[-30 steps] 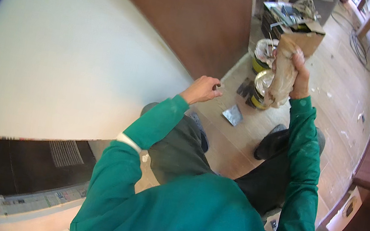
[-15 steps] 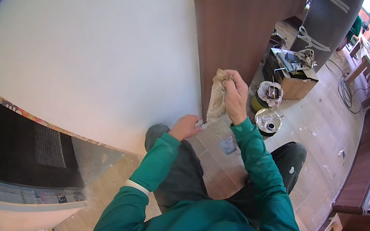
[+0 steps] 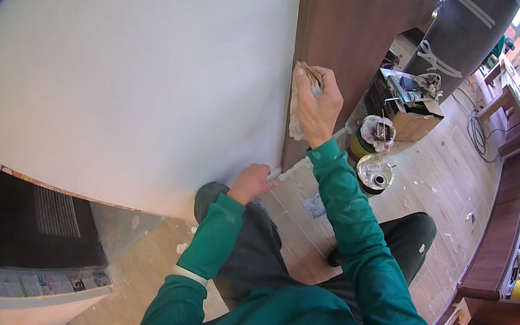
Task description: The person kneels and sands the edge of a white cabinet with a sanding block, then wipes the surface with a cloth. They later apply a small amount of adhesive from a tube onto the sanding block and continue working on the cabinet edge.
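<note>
My right hand (image 3: 320,104) is closed on a crumpled beige rag (image 3: 296,115) and presses it to the seam where a brown wooden panel (image 3: 349,35) meets a large white panel (image 3: 132,69). Some of the rag hangs below the fingers, along the panel's edge. Lower down, by the bottom corner of the brown panel, my left hand (image 3: 253,183) has its fingers closed at a small white scrap (image 3: 274,173). Whether it grips that scrap is unclear. The left wrist rests close above my knee (image 3: 209,198).
Right of the brown panel stand two paint cans (image 3: 375,172) and a cardboard box (image 3: 416,122) loaded with tools. A flat grey-white piece (image 3: 314,205) lies on the tiled floor (image 3: 426,201). Cables (image 3: 478,131) coil farther off, near a workbench (image 3: 516,90). Brown cabinets (image 3: 497,231) line the right side.
My right hand has moved up and left with the rag, from in front of the brown panel onto its edge by the white panel. The left hand has shifted slightly left and down.
</note>
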A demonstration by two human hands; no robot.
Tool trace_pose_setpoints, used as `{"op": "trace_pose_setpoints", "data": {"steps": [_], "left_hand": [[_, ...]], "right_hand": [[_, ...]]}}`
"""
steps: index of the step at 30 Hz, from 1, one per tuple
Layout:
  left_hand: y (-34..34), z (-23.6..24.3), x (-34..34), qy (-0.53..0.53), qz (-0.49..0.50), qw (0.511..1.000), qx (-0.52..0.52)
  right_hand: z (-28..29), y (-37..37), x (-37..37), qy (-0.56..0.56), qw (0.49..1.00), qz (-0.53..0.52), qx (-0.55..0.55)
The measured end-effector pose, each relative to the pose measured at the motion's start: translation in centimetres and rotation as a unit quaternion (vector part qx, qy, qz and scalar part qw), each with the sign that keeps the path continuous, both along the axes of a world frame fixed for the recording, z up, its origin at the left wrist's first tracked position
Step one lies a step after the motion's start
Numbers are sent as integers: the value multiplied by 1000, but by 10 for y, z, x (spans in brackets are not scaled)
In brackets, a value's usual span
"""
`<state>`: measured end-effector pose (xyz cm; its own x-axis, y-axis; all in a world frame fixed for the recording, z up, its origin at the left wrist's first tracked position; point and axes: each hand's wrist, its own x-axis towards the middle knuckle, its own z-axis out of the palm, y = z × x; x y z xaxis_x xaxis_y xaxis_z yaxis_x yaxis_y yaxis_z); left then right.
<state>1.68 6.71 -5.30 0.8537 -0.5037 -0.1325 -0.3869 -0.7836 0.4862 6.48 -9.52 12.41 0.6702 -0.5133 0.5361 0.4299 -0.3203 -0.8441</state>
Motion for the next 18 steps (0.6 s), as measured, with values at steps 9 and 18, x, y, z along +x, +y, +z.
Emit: {"op": "trace_pose_setpoints", "data": {"steps": [9,18], "left_hand": [[-8,13,2,45,-7,998,33],[1,5,1,10,-9,1000,-7]], "right_hand": [[-88,-7,9,-14,983,-101,-151],[126,-2,29,-181,960,-136,-168]]}}
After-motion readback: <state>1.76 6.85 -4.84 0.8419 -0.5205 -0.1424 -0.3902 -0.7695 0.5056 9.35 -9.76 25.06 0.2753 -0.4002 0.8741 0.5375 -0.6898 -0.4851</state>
